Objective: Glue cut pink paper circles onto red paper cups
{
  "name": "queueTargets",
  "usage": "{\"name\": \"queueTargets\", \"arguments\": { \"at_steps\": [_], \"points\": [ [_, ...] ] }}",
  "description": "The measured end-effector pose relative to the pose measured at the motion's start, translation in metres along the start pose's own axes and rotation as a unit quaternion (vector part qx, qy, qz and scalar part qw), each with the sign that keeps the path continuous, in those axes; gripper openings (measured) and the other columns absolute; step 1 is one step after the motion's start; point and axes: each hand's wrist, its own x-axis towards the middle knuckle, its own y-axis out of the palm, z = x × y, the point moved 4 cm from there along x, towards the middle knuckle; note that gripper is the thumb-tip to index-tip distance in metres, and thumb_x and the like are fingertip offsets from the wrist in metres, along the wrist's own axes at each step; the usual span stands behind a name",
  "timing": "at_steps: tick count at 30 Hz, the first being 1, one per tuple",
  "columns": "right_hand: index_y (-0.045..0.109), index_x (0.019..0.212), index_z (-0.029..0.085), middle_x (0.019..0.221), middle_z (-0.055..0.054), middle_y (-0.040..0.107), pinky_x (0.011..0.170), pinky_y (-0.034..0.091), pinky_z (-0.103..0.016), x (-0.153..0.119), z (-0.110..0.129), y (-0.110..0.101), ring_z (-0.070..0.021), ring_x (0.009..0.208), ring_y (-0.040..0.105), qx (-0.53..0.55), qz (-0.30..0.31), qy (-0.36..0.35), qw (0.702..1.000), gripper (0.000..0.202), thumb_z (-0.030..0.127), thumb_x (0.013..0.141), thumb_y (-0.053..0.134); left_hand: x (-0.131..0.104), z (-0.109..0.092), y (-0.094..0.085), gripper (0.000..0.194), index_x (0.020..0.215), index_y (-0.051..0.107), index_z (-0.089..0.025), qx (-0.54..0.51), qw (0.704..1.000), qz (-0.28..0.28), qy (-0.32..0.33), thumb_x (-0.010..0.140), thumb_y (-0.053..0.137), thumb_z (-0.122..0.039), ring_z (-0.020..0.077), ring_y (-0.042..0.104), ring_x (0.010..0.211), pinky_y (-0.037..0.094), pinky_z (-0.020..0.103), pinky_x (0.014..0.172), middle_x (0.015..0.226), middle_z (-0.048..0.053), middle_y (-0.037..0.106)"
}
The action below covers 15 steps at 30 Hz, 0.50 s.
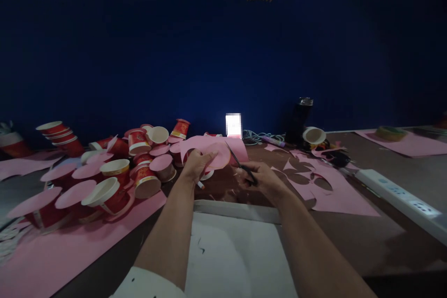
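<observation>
While a dark blue wall [139, 60] stands at the far side, a brown table [370, 242] bears red paper cups [146, 184] on the left, several topped with pink circles [161, 163]. Mid-scene, the left hand [196, 165] pinches a pink sheet [220, 149], thumb on top; the right hand [261, 177] has its fingers curled around scissors [234, 156], blades at the sheet's right part.

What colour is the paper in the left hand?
The paper is pink; it shows best in the head view.
</observation>
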Motion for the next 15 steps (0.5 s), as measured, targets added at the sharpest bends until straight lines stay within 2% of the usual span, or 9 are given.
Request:
{"name": "queueTargets", "arguments": {
  "at_steps": [4,7,15],
  "points": [
    [0.065,0.079,0.015,0.06,0.002,0.049,0.05,0.032,-0.024,0.0008,-0.0007,0.0006,-0.0082,0.052,0.042,0.02,0.007,0.004,1.0,0.044,0.055,0.063,0.073,0.0013,0.0017,0.0012,0.037,0.074,0.065,-0.009,-0.025,0.999,0.027,0.001,0.05,0.085,-0.029,0.0146,0.06,0.057,0.048,0.023,0.049,0.058,0.004,0.063],
    [0.064,0.078,0.015,0.059,0.002,0.049,0.049,0.031,-0.024,0.0013,-0.0011,-0.0001,-0.0082,0.052,0.041,0.019,0.007,-0.001,1.0,0.043,0.054,0.063,0.073,0.0027,0.0031,0.0001,0.04,0.076,0.066,-0.009,-0.041,0.999,0.022,0.003,0.047,0.086,-0.028,0.0162,0.063,0.062,0.05,0.024,0.053,0.061,0.004,0.064],
    [0.064,0.076,0.014,0.058,0.003,0.047,0.05,0.03,-0.023,-0.0006,0.0018,-0.0027,-0.0077,0.053,0.041,-0.022,0.026,-0.022,0.999,0.035,0.049,0.072,0.068,0.0039,0.0043,-0.0012,0.041,0.078,0.066,-0.009,-0.043,0.999,0.028,-0.001,0.047,0.086,-0.027,0.018,0.065,0.066,0.052,0.025,0.056,0.063,0.004,0.066]
  ]
}}
